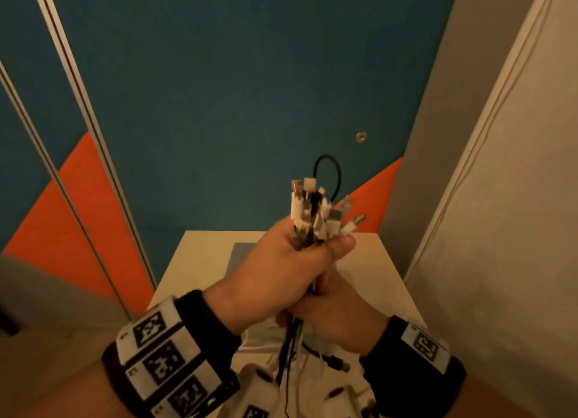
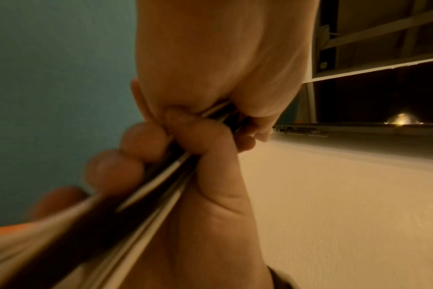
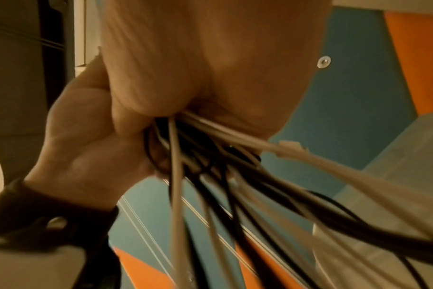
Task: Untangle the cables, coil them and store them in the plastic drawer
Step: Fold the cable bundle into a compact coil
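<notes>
A thick bundle of white and black cables [image 1: 312, 211] stands upright in both hands above a white tabletop [image 1: 200, 261]. My left hand [image 1: 281, 270] grips the bundle just under its plug ends, thumb wrapped across the front. Directly below it my right hand [image 1: 341, 311] grips the same bundle. A black loop sticks out above the plugs. In the left wrist view the cables [image 2: 146, 197] run through the curled fingers [image 2: 141, 144] of the right hand. The right wrist view shows the loose cable ends [image 3: 210, 176] fanning out downward, blurred.
A closed grey laptop [image 1: 237, 258] lies on the tabletop behind the hands. Loose cable ends [image 1: 328, 358] and white plug blocks [image 1: 259, 383] lie near the front edge. A blue and orange wall panel [image 1: 219, 105] stands behind, a grey wall [image 1: 500, 261] to the right.
</notes>
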